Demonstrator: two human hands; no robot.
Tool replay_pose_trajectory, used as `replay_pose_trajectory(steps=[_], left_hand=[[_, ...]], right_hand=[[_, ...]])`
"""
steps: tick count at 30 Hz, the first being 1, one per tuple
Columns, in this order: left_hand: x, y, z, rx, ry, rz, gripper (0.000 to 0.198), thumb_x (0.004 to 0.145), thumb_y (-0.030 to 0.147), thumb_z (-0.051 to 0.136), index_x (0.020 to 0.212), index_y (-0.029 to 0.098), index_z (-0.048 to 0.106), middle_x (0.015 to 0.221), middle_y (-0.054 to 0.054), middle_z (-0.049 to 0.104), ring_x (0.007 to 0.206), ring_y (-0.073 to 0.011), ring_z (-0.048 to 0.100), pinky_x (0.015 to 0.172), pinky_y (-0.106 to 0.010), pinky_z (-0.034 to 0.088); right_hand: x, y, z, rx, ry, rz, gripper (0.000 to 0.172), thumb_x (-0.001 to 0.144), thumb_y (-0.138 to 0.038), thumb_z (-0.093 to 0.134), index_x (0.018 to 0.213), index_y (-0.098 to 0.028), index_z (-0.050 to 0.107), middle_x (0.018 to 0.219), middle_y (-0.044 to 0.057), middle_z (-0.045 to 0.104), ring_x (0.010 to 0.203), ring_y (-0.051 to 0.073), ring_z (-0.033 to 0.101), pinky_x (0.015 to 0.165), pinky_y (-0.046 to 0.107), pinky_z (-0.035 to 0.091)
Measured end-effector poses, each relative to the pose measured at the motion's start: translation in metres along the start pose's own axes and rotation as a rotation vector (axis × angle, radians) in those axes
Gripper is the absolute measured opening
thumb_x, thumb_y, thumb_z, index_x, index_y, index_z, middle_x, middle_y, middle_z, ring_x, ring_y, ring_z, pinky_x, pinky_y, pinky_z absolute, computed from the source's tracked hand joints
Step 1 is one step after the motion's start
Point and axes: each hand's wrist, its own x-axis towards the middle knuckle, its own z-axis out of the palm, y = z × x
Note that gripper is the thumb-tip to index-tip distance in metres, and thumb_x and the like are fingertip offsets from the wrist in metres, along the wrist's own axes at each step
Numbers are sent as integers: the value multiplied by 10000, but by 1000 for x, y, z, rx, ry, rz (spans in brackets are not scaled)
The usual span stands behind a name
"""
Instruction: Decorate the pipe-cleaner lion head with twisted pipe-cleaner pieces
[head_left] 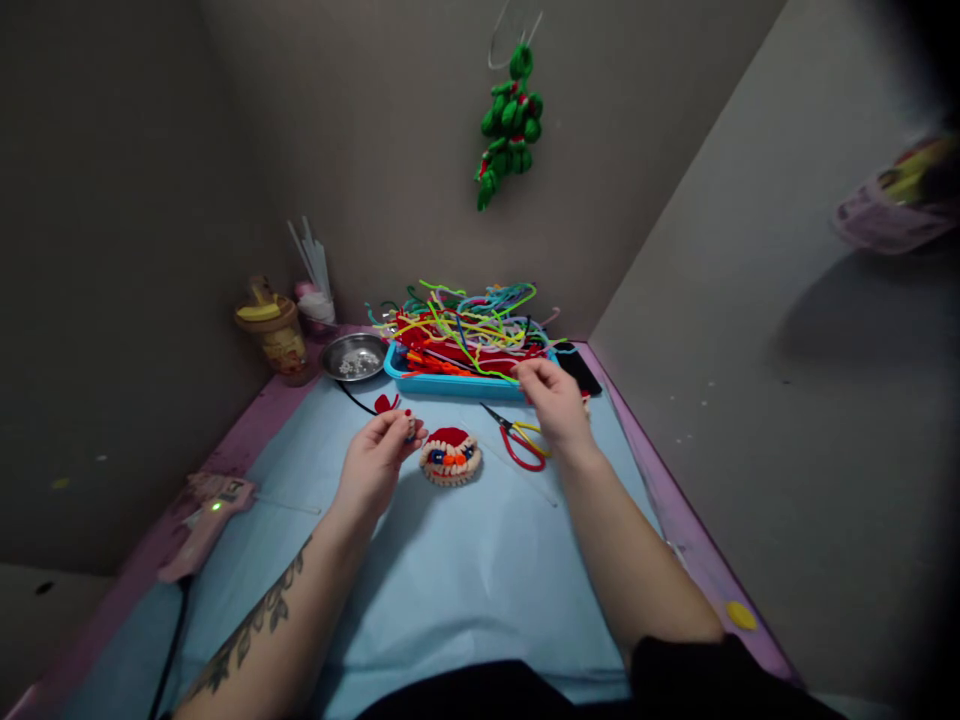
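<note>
My left hand (375,455) is closed in a pinch around a small piece, mostly hidden by the fingers, left of a round face ornament. This ornament (451,458) lies flat on the blue cloth, with a red top, cream looped edging, blue eyes and an orange middle. Fingertips together, my right hand (553,398) hovers by the front right edge of the blue tray (465,386). A yellow-green pipe cleaner (491,365) ends close to those fingertips; whether they grip it is unclear. Scissors (523,445) with red and yellow handles lie partly open below my right hand.
Many coloured pipe cleaners (472,325) fill the tray. A metal bowl (354,358) holds small clear bits. At left lies a pink glue gun (210,520), its light green. A cup (274,335) and white sticks (313,262) stand behind. A green ornament (512,120) hangs above.
</note>
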Motion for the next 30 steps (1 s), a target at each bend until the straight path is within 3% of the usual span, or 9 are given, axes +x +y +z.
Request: replay_pose_trajectory(steps=[2, 7, 9, 11, 15, 22, 26, 28, 30], left_hand=[[3, 9, -4, -82, 65, 61, 288, 627, 337, 815, 787, 145, 670, 740, -11, 689, 683, -98, 658, 628, -165, 526], [11, 21, -10, -229, 224, 36, 54, 779, 180, 682, 773, 129, 665, 706, -9, 677, 632, -75, 650, 586, -141, 537], [11, 20, -9, -248, 227, -29, 63, 827, 135, 616, 786, 128, 663, 717, -18, 682, 637, -81, 656, 585, -152, 547], [10, 18, -8, -257, 200, -79, 91, 847, 117, 585, 801, 131, 661, 741, -23, 686, 654, -88, 663, 592, -163, 555], [9, 13, -8, -253, 135, -116, 78, 850, 125, 590, 836, 132, 667, 775, -35, 686, 680, -102, 664, 603, -183, 560], [14, 6, -12, -278, 71, -145, 57, 779, 157, 687, 829, 135, 669, 771, -14, 655, 688, -100, 645, 621, -201, 553], [14, 3, -10, -182, 112, -104, 192, 694, 228, 775, 825, 136, 671, 798, -21, 650, 709, -100, 625, 633, -200, 538], [14, 2, -5, -129, 114, -106, 263, 646, 277, 812, 820, 144, 666, 818, -21, 646, 732, -103, 617, 648, -199, 527], [15, 1, 4, -88, 97, -116, 308, 611, 312, 832, 811, 156, 657, 838, -16, 641, 751, -102, 606, 661, -197, 514]], right_hand=[[4, 1, -18, -171, 12, 14, 226, 827, -401, 548, 800, -191, 627, 700, 9, 600, 651, 154, 536, 608, 275, 417], [-15, 15, -25, -1070, -597, 161, 179, 832, -231, 506, 784, -155, 660, 809, 91, 691, 784, 220, 635, 662, 293, 412], [-27, 24, -17, -1300, -647, 228, 191, 831, -189, 502, 916, -115, 656, 960, 163, 689, 893, 262, 645, 705, 308, 419], [-34, 32, -10, -1352, -645, 254, 260, 812, -161, 531, 1048, -87, 612, 1054, 201, 664, 958, 282, 640, 732, 311, 423], [-29, 44, -14, -1367, -660, 314, 354, 771, -220, 619, 1099, -91, 582, 1010, 196, 678, 934, 287, 653, 706, 302, 426], [-19, 47, -35, -1284, -689, 300, 177, 720, -330, 616, 755, -158, 633, 781, 99, 673, 778, 239, 632, 589, 269, 374], [-30, 36, -36, -730, -618, 239, 129, 700, -290, 569, 750, -172, 561, 657, 1, 587, 628, 145, 545, 558, 230, 361], [-35, 27, -28, -379, -603, 296, 201, 704, -325, 559, 832, -172, 539, 671, -18, 569, 593, 125, 520, 552, 224, 378], [-38, 19, -14, -233, -593, 315, 220, 710, -369, 569, 801, -181, 499, 645, -31, 529, 570, 118, 494, 543, 226, 370]])
